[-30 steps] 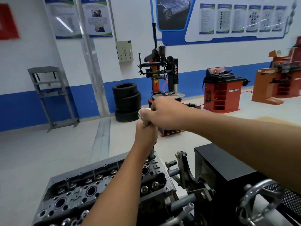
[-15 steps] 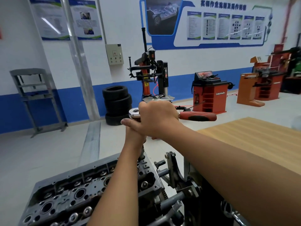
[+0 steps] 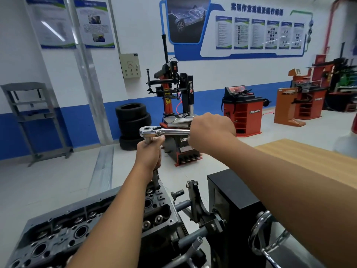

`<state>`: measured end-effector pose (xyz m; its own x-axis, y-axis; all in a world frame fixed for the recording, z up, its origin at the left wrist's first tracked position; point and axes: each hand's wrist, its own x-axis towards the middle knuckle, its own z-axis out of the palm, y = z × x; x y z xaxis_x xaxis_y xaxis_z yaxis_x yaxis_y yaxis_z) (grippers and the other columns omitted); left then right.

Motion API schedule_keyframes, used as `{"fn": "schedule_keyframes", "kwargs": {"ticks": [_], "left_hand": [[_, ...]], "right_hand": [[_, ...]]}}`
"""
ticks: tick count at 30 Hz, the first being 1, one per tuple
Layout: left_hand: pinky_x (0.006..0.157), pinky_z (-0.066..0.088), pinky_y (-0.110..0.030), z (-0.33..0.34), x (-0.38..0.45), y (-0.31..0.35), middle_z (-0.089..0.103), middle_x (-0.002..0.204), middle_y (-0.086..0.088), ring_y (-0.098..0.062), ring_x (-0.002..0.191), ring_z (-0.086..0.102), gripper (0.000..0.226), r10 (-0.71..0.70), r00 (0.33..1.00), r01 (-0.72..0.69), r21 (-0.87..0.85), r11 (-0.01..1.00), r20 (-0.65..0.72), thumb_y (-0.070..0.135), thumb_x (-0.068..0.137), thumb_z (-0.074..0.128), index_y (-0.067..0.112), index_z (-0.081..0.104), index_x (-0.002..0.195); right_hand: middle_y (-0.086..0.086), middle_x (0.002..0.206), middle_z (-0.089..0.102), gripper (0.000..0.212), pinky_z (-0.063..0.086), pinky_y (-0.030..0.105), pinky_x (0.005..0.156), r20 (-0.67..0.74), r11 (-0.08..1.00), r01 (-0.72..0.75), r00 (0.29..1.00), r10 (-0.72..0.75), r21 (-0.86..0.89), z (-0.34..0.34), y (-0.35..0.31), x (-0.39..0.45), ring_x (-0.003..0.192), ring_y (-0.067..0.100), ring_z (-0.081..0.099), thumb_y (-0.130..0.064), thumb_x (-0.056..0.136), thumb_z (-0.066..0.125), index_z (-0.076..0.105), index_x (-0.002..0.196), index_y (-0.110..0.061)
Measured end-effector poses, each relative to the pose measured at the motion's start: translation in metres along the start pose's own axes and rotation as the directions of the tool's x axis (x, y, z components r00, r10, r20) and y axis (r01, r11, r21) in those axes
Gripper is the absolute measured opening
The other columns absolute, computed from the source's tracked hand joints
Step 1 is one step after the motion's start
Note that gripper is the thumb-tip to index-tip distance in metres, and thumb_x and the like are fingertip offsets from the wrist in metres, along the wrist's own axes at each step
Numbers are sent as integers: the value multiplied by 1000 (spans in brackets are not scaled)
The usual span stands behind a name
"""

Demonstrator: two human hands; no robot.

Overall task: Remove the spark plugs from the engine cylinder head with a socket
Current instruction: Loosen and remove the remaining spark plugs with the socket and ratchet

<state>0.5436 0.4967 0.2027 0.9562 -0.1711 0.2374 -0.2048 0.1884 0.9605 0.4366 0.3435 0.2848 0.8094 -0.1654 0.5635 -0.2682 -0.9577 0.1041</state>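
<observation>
Socket extension [image 3: 156, 176] stands upright at frame centre, its lower end in the cylinder head [image 3: 58, 229] at lower left, the left hand [image 3: 149, 151] curled round it. Above, the right hand [image 3: 211, 130] grips the chrome ratchet [image 3: 164, 131] handle, which lies level.

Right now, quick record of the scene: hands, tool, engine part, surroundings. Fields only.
left hand: grips the upright extension bar just under the ratchet head
right hand: grips the ratchet handle, which points right
ratchet: chrome, roughly level, head on top of the extension bar
extension bar: upright, lower end in a hole near the far end of the cylinder head
cylinder head: on a stand, several open round holes showing
spark plug: not visible
behind: stacked tyres, tyre changer
</observation>
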Motion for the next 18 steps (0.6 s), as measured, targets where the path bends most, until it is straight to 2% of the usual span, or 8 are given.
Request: {"fn": "schedule_keyframes", "kwargs": {"ticks": [3, 7, 18], "left_hand": [[41, 22, -23, 7, -4, 1, 36, 48, 2, -12, 40, 25, 46, 18, 999, -17, 15, 1000, -28, 23, 102, 66, 24, 59, 57], [44, 22, -25, 13, -8, 1, 37, 52, 2, -12, 44, 25, 30, 29, 993, -26, 28, 999, -115, 22, 101, 67, 19, 59, 73], [42, 23, -24, 15, -8, 1, 38, 56, 1, -11, 45, 27, 22, 27, 989, -23, 28, 999, -146, 24, 99, 68, 17, 60, 80]], "right_hand": [[1, 67, 45, 11, 24, 28, 48, -75, 1000, -26, 997, 26, 2, 9, 4, -1, 54, 21, 39, -20, 87, 51, 45, 77, -20], [0, 63, 44, 27, 23, 27, 48, -126, 1000, 8, 992, -9, -11, 16, 9, -3, 51, 20, 38, -20, 85, 53, 36, 64, -22], [2, 58, 46, 24, 24, 26, 48, -166, 998, 29, 986, -36, -49, 29, 14, 12, 47, 22, 39, -21, 82, 54, 40, 62, -20]]}}
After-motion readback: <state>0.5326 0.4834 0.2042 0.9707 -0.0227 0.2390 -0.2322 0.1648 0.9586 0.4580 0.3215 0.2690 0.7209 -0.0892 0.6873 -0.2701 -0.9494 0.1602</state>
